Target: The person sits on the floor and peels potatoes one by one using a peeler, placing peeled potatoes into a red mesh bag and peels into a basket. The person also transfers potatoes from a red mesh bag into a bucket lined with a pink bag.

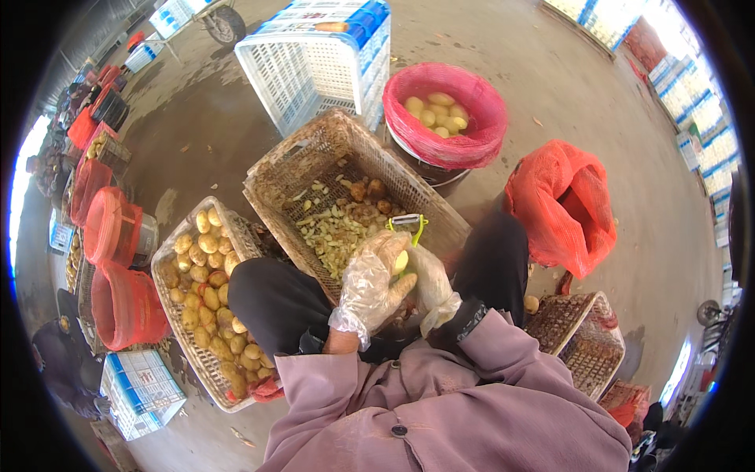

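Both my hands wear clear plastic gloves over fabric ones and meet above a dirty plastic crate. My left hand is closed around a pale peeled potato, partly hidden by the fingers. In my right hand is a green-framed peeler, its metal blade pointing away from me past the fingertips. Potato peelings and a few brown potatoes lie in the crate below. A crate of unpeeled potatoes stands beside my left knee.
Peeled potatoes fill part of a pink-mesh-lined bucket beyond the crate. A white-and-blue crate stands behind, with a wooden-handled tool on it. A red mesh bag is at right. A co-worker sits at far left.
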